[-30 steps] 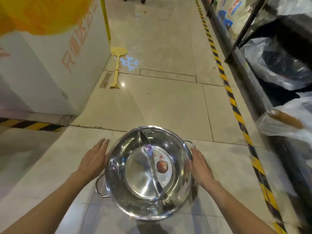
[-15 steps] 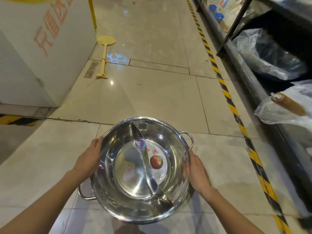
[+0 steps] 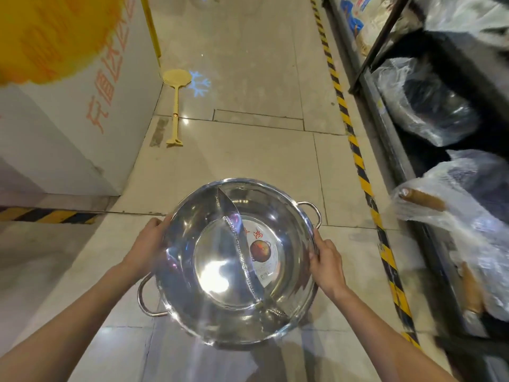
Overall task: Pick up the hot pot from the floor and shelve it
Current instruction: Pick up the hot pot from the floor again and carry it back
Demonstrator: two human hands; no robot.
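Note:
A shiny steel hot pot (image 3: pixel 220 307) with a curved divider and a round red label inside is held in front of me above the tiled floor. My left hand (image 3: pixel 147 245) grips its left rim, fingers curled over the edge. My right hand (image 3: pixel 326 261) grips the right rim, just below one of its loop handles (image 3: pixel 312 209). The other loop handle (image 3: pixel 146 301) sticks out at the lower left. The dark metal shelf (image 3: pixel 391 139) runs along the right side.
Plastic-wrapped pans (image 3: pixel 424 106) and a bagged item with wooden handles (image 3: pixel 462 244) fill the shelf. Yellow-black tape (image 3: pixel 358 161) marks the floor beside it. A yellow skimmer (image 3: pixel 175 106) lies on the floor ahead, next to a white box (image 3: pixel 68 119) on the left.
Both hands went from beside the pot to gripping its rim. The pot now appears raised off the floor and closer to me.

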